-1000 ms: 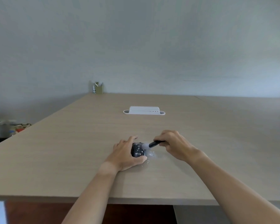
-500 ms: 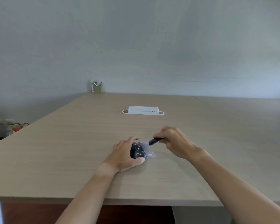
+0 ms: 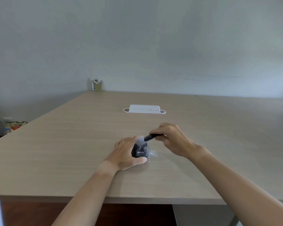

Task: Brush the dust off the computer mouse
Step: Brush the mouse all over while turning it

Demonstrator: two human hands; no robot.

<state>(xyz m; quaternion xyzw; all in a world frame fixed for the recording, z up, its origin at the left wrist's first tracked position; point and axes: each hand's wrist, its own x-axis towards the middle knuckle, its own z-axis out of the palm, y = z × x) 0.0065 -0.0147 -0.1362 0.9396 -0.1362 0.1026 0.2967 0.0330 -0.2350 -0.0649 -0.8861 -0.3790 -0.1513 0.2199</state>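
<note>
A black computer mouse (image 3: 140, 150) with white lettering sits on the wooden table (image 3: 72, 144). My left hand (image 3: 126, 154) grips it from the left, thumb in front and fingers curled over its far side. My right hand (image 3: 170, 139) holds a small brush (image 3: 151, 137) by its black handle; the pale bristles touch the far top of the mouse. White dust specks (image 3: 153, 153) lie on the table just right of the mouse.
A white power strip box (image 3: 144, 109) lies further back at the table's middle. A pen holder (image 3: 97, 86) stands at the far left corner. Cluttered items (image 3: 6, 125) sit beyond the left edge. The table's front edge runs close to me.
My right hand has lifted and moved the brush from the mouse's right side up to its far top. My left hand and the mouse stayed put.
</note>
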